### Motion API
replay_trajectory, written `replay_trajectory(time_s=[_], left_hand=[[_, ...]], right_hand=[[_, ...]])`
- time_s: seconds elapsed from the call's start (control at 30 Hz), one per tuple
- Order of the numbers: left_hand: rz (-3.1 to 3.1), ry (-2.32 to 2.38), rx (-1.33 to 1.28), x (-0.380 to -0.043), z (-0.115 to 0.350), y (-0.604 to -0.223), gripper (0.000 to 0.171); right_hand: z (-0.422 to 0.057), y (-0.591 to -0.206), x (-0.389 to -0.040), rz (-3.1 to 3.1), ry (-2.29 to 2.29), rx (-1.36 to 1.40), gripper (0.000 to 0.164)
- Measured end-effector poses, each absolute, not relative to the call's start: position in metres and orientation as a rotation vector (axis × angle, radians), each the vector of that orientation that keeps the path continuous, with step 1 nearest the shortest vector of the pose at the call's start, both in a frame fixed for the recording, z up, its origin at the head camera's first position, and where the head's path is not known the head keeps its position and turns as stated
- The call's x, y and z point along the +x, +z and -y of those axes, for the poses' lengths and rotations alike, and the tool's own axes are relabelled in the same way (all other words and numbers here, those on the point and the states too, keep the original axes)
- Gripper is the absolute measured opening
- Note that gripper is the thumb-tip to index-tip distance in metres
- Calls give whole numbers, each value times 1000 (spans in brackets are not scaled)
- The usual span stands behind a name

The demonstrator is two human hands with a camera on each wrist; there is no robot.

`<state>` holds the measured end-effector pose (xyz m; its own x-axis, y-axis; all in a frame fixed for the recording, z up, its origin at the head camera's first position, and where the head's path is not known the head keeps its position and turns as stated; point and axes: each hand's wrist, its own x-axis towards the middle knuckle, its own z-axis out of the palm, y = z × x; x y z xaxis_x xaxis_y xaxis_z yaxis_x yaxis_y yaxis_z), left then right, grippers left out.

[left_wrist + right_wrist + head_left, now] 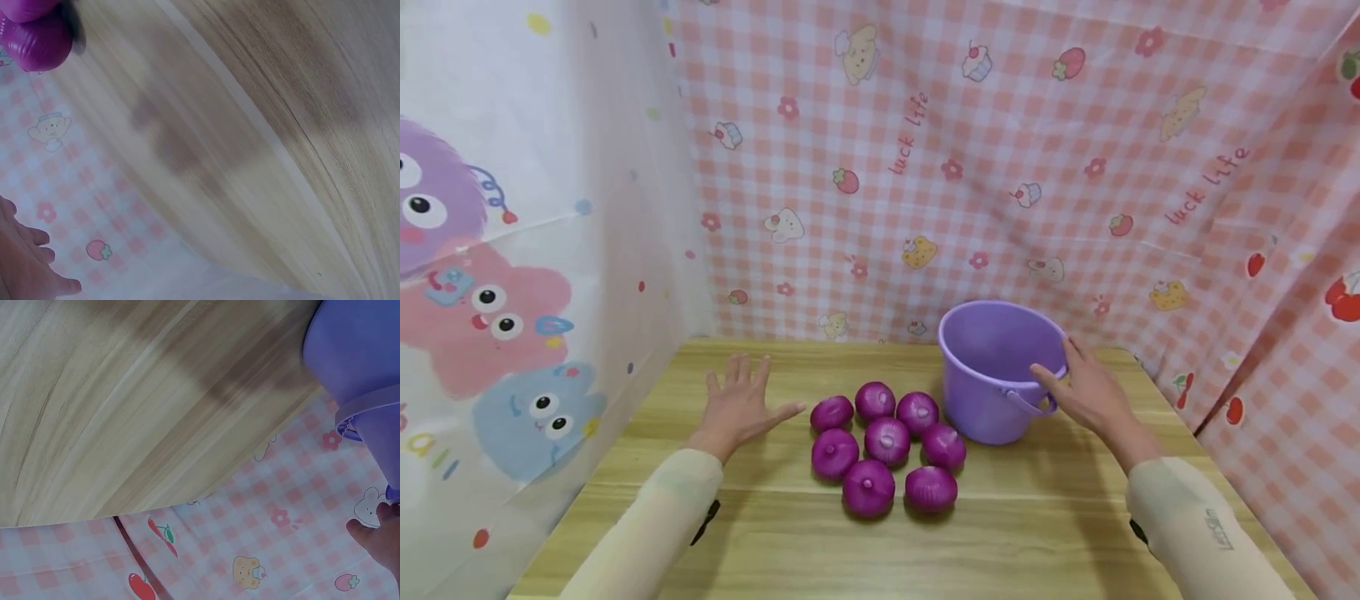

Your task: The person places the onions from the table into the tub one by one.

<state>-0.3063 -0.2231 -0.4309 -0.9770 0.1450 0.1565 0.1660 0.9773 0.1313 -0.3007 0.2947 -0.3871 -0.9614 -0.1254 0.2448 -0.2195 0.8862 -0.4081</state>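
Observation:
Several purple onions (887,441) lie in a loose cluster on the table, in the middle of the head view. To their left is my left hand (739,408), fingers spread and thumb pointing toward the onions, holding nothing. A purple bucket (985,408) stands upright behind and right of the onions, its handle (1026,403) hanging down at the front. At the bucket's right rim is my right hand (1088,392), thumb extended over the near side and fingers along the far side. Firm contact with the rim cannot be made out. In the left wrist view, onions (40,44) show at the top corner.
The wooden table (760,533) reaches a pink checked cloth (865,208) hanging at the back and right. A white cloth (625,208) with cartoon figures hangs along the left side.

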Motion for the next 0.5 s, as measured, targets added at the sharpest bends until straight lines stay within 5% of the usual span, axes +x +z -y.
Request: replay_trajectory(time_s=[0.27, 0.5], left_hand=[[2992, -263, -281, -304, 212, -431, 109], [2980, -276, -316, -303, 202, -428, 110]], right_hand=[[-288, -395, -300, 2776, 637, 276, 91], [-283, -407, -299, 2591, 594, 388, 73]])
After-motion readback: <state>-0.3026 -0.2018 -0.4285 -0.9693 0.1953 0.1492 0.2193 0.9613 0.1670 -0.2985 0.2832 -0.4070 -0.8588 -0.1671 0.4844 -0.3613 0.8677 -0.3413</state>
